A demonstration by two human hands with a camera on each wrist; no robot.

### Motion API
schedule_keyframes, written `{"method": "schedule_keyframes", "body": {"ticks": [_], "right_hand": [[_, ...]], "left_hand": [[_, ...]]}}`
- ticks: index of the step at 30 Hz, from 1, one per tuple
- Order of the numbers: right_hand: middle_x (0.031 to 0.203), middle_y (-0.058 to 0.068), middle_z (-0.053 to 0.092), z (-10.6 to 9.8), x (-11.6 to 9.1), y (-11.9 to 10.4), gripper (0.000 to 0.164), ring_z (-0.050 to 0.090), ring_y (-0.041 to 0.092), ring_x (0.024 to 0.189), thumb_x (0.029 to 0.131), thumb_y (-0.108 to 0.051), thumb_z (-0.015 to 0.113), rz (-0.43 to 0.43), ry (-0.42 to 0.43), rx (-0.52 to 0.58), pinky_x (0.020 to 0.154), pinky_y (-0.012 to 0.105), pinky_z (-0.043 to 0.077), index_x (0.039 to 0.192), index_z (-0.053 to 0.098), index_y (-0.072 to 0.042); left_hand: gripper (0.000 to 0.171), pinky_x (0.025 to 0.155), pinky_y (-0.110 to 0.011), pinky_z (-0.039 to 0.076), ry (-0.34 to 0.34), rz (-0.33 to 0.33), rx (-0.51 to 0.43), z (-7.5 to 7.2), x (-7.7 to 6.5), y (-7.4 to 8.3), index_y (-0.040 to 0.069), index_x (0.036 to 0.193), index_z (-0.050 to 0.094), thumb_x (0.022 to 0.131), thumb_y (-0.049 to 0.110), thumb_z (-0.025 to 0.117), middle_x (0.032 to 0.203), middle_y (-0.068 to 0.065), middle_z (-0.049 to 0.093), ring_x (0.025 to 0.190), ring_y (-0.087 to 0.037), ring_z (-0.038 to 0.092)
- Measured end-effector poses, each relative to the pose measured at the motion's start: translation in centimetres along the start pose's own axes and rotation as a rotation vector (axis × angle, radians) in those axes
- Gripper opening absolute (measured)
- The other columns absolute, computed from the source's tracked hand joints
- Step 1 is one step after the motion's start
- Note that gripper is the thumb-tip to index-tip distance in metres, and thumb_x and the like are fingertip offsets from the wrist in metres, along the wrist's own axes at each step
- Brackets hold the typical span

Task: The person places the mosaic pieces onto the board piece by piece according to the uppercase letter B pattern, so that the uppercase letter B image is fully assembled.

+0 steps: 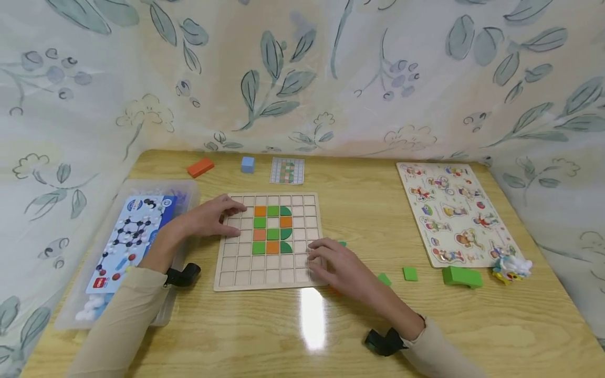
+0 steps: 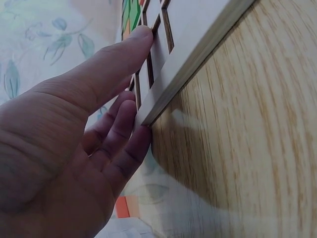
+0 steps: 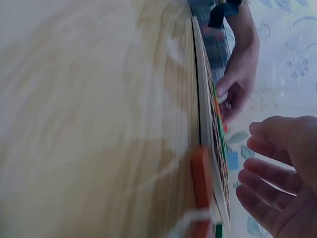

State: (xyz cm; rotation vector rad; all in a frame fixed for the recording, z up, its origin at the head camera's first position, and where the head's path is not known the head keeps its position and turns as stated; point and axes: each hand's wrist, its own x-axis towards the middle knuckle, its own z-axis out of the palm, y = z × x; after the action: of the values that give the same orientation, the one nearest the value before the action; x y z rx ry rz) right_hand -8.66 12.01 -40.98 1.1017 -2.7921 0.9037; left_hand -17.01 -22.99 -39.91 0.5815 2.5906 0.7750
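Observation:
A wooden grid board (image 1: 295,275) lies on the table. Orange square tiles (image 1: 272,247), light green square tiles (image 1: 273,211) and dark green rounded tiles (image 1: 285,247) fill several of its middle cells. My left hand (image 1: 208,218) rests at the board's left side. In the left wrist view, its thumb (image 2: 141,37) lies over the cells and the other fingers are loosely bent at the edge. Over the right edge hovers my right hand (image 1: 342,268), fingers relaxed, nothing held. An orange piece (image 3: 200,176) sits beside the board, mostly hidden under that hand in the head view.
A patterned card (image 1: 287,171), blue cube (image 1: 248,165) and red block (image 1: 200,168) lie behind the board. A plastic box (image 1: 189,191) stands left. Rightward are green tiles (image 1: 410,273), a green block (image 1: 462,276), a toy figure (image 1: 512,269) and a picture puzzle board (image 1: 427,239).

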Motion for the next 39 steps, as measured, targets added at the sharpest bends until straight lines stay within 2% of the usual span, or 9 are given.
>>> {"method": "schedule_keyframes", "body": {"ticks": [4,7,13,16,21,25,28,33,39], "right_hand": [[0.120,0.009,0.063,-1.2,-0.6,1.8,0.024,0.058,0.025,0.115,0.087,-0.015,0.073,0.027,0.087,-0.032,0.093,0.041,0.050,0.108,0.069,-0.006],[0.122,0.012,0.061,-1.9,-0.8,2.9,0.031,0.055,0.028,0.116,0.086,-0.014,0.074,0.084,0.120,-0.028,0.093,0.045,0.049,0.114,0.067,-0.003],[0.132,0.018,0.052,-2.8,-1.1,4.5,0.050,0.048,0.036,0.123,0.089,-0.021,0.071,0.243,0.068,-0.011,0.097,0.052,0.045,0.131,0.055,-0.001],[0.132,0.021,0.050,-3.1,-1.3,5.3,0.058,0.052,0.036,0.119,0.089,-0.024,0.071,0.295,0.034,0.008,0.095,0.051,0.047,0.137,0.048,0.001],[0.130,0.022,0.051,-3.6,-1.4,6.8,0.063,0.054,0.036,0.117,0.090,-0.022,0.070,0.341,-0.029,0.133,0.096,0.049,0.047,0.141,0.042,0.003],[0.133,0.020,0.050,-3.9,-1.5,7.8,0.061,0.052,0.036,0.122,0.090,-0.022,0.070,0.342,-0.054,0.242,0.101,0.050,0.044,0.141,0.044,0.001],[0.131,0.017,0.050,-4.1,-1.5,8.2,0.057,0.051,0.033,0.122,0.090,-0.024,0.070,0.331,-0.075,0.271,0.102,0.050,0.042,0.138,0.048,-0.003],[0.138,0.018,0.044,-3.6,-1.9,8.0,0.056,0.044,0.035,0.128,0.088,-0.024,0.072,0.267,-0.100,0.263,0.106,0.055,0.037,0.136,0.051,-0.005],[0.148,0.019,0.037,-3.5,-3.4,7.3,0.068,0.033,0.039,0.139,0.087,-0.027,0.073,0.224,-0.127,0.261,0.108,0.060,0.031,0.143,0.042,-0.004]], "left_hand": [[0.060,0.084,-0.034,0.039,0.008,0.014,0.003,-0.2,0.6,0.2,0.011,0.137,0.055,0.085,0.031,0.075,0.115,-0.007,0.051,0.097,-0.020,0.045],[0.059,0.083,-0.033,0.039,0.004,0.022,0.010,-0.2,0.8,0.3,0.011,0.137,0.055,0.085,0.032,0.075,0.113,-0.008,0.051,0.095,-0.020,0.045],[0.059,0.082,-0.033,0.039,-0.013,0.002,0.015,-0.1,0.7,0.3,0.010,0.136,0.055,0.085,0.030,0.075,0.113,-0.007,0.051,0.095,-0.020,0.045],[0.058,0.083,-0.034,0.040,-0.012,0.010,0.004,-0.2,0.7,0.3,0.010,0.136,0.055,0.085,0.030,0.075,0.113,-0.007,0.052,0.095,-0.021,0.046],[0.057,0.084,-0.035,0.040,-0.007,0.014,0.009,-0.3,0.7,0.2,0.010,0.136,0.055,0.086,0.029,0.074,0.114,-0.008,0.052,0.096,-0.021,0.046],[0.057,0.083,-0.035,0.040,-0.005,0.019,0.001,-0.3,0.6,0.2,0.009,0.136,0.055,0.086,0.031,0.074,0.114,-0.009,0.052,0.095,-0.020,0.045],[0.057,0.082,-0.035,0.040,-0.002,0.031,0.002,-0.3,0.6,0.1,0.008,0.135,0.055,0.086,0.032,0.073,0.113,-0.009,0.053,0.094,-0.020,0.046],[0.057,0.081,-0.033,0.040,-0.001,0.032,0.010,-0.5,0.3,0.0,0.008,0.135,0.056,0.086,0.032,0.074,0.112,-0.009,0.053,0.093,-0.020,0.046],[0.057,0.081,-0.033,0.040,-0.011,0.031,0.004,-0.4,0.1,0.2,0.007,0.135,0.056,0.086,0.031,0.073,0.112,-0.010,0.053,0.094,-0.020,0.046]]}}
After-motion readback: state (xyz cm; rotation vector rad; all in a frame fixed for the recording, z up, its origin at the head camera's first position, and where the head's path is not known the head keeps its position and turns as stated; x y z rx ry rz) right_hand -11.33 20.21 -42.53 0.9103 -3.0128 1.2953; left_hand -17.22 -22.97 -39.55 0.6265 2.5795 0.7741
